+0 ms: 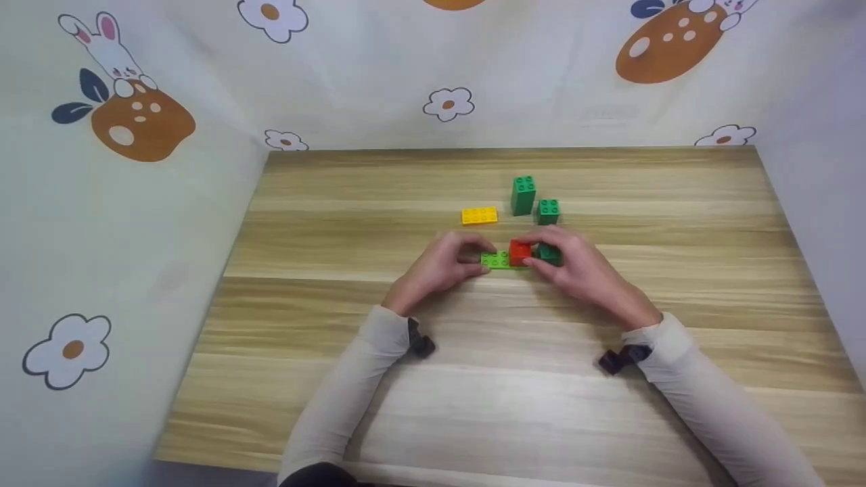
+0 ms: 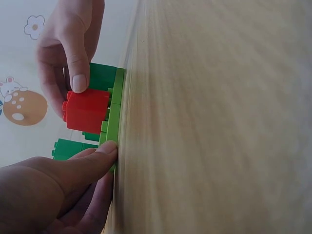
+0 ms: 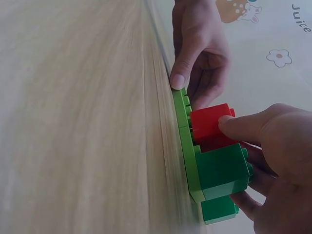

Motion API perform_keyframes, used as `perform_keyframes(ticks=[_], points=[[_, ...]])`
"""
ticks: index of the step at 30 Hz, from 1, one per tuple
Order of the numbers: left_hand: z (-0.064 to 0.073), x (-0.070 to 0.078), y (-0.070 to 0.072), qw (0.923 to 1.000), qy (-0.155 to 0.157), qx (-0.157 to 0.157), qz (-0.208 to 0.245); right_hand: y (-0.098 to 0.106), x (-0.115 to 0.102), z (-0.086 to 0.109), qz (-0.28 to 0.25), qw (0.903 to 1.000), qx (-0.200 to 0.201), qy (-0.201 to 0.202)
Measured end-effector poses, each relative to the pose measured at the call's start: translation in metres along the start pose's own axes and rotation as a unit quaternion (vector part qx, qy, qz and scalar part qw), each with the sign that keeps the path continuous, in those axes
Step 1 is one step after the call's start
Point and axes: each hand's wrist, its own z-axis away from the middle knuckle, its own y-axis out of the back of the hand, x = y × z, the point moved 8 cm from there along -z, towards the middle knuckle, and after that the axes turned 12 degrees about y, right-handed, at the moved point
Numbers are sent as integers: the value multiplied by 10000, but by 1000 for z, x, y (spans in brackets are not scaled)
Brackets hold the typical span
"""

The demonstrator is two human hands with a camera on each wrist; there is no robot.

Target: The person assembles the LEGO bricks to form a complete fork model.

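Note:
Two light green plates (image 1: 495, 260) lie end to end on the table, studs up. My left hand (image 1: 448, 264) pinches the left end between thumb and fingers. With thumb and fingers, my right hand (image 1: 575, 264) grips a red brick (image 1: 519, 253) at the studs near the middle, over the seam. Studs show beneath the red brick (image 2: 87, 111) in the left wrist view; whether it is fully seated I cannot tell. A dark green brick (image 3: 222, 168) stands on the right end of the plates, beside the red one and partly covered by my right hand in the head view.
Behind my hands lie a flat yellow plate (image 1: 479, 216), a tall dark green stack (image 1: 523, 196) and a shorter dark green brick (image 1: 549, 212). The wooden table (image 1: 338, 203) meets a patterned cloth wall (image 1: 365, 81) at its back edge.

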Motion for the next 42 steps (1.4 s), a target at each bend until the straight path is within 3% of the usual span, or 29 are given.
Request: perform_keyframes(ticks=[12,21,32,42], points=[[0,0,-1,10000,18,-34,87,-1,-1,-1,250,9996,-86,-70],[1,2,-2,9994,8,-50,332,1,-4,-3,703,9972,-21,245],[0,-1,-2,9997,84,-33,235,-1,-9,-9,1068,9932,-375,266],[1,1,-1,9996,136,-43,254,1,-8,-9,1161,9919,-418,318]])
